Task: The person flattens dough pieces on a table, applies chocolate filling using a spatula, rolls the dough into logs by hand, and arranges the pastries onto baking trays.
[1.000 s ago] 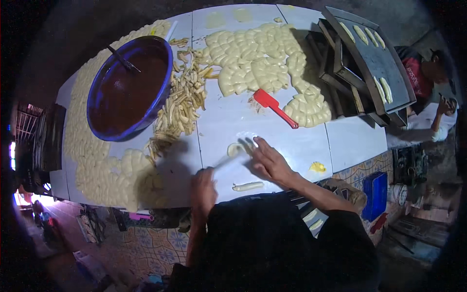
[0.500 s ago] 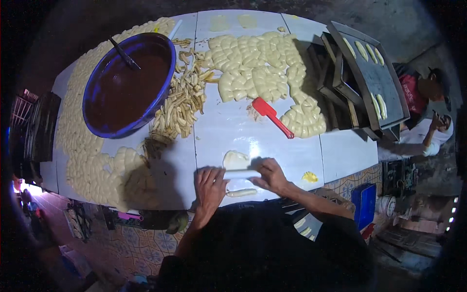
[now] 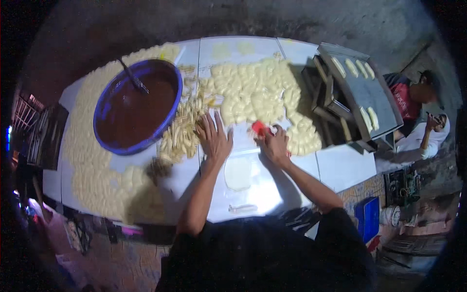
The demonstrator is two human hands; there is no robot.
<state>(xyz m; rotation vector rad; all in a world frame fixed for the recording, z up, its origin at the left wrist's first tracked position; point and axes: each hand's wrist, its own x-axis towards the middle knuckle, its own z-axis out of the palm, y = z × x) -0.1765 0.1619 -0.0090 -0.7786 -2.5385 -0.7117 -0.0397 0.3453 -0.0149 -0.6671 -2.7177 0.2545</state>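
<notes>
My right hand is closed over the handle of a red spatula, whose blade pokes out past my fingers beside the dough pieces. To its left, my left hand is open, fingers spread, at the edge of a pile of cut yellowish-brown strips that look like banana. Between my forearms lies a flattened sheet of dough on the white table. Closer to me rests a small rolled dough piece. I cannot make out the white rolling pin now.
A blue basin of brown filling stands at the left, a dark-handled utensil in it. Many pale dough pieces cover the table's far middle, more its left. Stacked metal trays stand at right, with people beyond.
Both hands have left the rolling pin and reached farther across the table. My right hand has taken hold of the spatula; my left has opened near the strips. The dough sheet is flatter and larger.
</notes>
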